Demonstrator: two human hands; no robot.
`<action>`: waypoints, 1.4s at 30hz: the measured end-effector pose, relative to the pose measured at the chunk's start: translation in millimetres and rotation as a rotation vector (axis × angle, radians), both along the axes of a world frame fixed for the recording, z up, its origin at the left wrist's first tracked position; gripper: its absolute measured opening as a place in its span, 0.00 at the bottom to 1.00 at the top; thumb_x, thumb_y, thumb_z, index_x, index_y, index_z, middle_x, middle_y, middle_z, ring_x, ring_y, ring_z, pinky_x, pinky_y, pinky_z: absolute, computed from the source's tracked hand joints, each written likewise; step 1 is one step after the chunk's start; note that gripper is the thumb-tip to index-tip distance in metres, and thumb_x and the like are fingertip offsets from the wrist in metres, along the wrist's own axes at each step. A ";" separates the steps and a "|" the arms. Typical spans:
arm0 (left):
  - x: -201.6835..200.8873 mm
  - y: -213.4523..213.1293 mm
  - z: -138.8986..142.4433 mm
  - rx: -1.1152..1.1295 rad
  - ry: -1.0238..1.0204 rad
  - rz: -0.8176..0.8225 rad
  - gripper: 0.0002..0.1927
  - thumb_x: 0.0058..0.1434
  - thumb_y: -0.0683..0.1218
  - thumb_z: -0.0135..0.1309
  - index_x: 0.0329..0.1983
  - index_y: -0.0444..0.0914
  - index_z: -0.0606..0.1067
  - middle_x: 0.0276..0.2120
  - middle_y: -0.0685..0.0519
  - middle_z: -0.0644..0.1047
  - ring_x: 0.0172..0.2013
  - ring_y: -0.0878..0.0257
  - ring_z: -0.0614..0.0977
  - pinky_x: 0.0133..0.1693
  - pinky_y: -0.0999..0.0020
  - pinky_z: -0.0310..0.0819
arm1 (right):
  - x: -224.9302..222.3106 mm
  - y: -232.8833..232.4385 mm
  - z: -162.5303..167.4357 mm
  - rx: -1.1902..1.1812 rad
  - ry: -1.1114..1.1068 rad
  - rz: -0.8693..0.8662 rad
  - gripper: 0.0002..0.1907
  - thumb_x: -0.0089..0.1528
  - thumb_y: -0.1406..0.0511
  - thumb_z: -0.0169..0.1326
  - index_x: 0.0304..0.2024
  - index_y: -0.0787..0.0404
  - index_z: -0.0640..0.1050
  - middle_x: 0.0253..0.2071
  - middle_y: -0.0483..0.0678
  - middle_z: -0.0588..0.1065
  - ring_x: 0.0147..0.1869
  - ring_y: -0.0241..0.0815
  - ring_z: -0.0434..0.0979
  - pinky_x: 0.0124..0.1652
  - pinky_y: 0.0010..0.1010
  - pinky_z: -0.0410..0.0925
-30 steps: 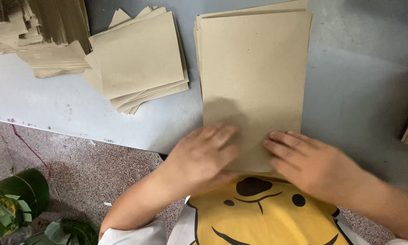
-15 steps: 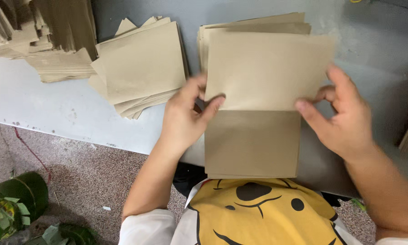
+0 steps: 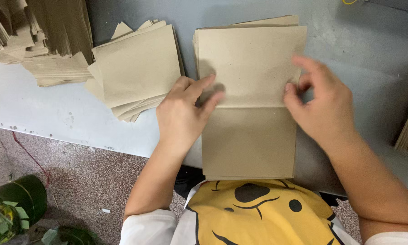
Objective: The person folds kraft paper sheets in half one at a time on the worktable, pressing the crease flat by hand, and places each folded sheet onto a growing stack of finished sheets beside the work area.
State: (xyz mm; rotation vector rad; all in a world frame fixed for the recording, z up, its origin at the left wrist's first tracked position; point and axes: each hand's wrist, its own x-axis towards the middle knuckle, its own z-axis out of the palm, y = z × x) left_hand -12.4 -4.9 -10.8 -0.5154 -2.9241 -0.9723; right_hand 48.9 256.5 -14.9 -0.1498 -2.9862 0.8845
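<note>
Brown paper sheet [image 3: 250,68] was folded halfway on the counter [image 3: 41,113]. Left hand [image 3: 183,113] pressed flat at 9 o'clock; right hand [image 3: 324,106] hovered loosely open, holding nothing. Crease looked unfinished.

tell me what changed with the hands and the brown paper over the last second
Both hands left the near edge of the top brown sheet; its near half was folded away over the far half. The left hand now presses the fold's left end; the right hand, blurred, sits at the right edge, grip unclear. The stack beneath, the left pile and table stayed.
</note>
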 end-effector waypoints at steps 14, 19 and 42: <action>0.5 -20.1 22.1 -0.211 -0.031 -0.035 0.26 0.54 0.58 0.69 0.53 0.45 0.78 0.52 0.49 0.75 0.49 0.50 0.80 0.41 0.56 0.78 | 47.7 1.1 10.6 0.429 0.079 0.465 0.29 0.64 0.51 0.51 0.62 0.59 0.77 0.69 0.48 0.70 0.74 0.46 0.66 0.74 0.48 0.50; 0.4 -17.9 29.5 -0.119 0.327 -0.333 0.22 0.54 0.49 0.66 0.52 0.42 0.77 0.53 0.47 0.74 0.55 0.49 0.76 0.53 0.52 0.74 | 69.9 14.6 24.5 0.400 0.143 0.377 0.22 0.62 0.54 0.58 0.53 0.58 0.78 0.55 0.47 0.76 0.64 0.50 0.73 0.64 0.46 0.60; 27.9 -71.0 20.3 -0.155 0.299 -0.375 0.16 0.55 0.41 0.62 0.47 0.39 0.78 0.49 0.48 0.79 0.51 0.49 0.80 0.53 0.52 0.74 | 57.6 -10.7 20.8 -0.037 -0.099 0.718 0.32 0.49 0.46 0.63 0.52 0.52 0.79 0.49 0.43 0.74 0.56 0.47 0.71 0.53 0.44 0.64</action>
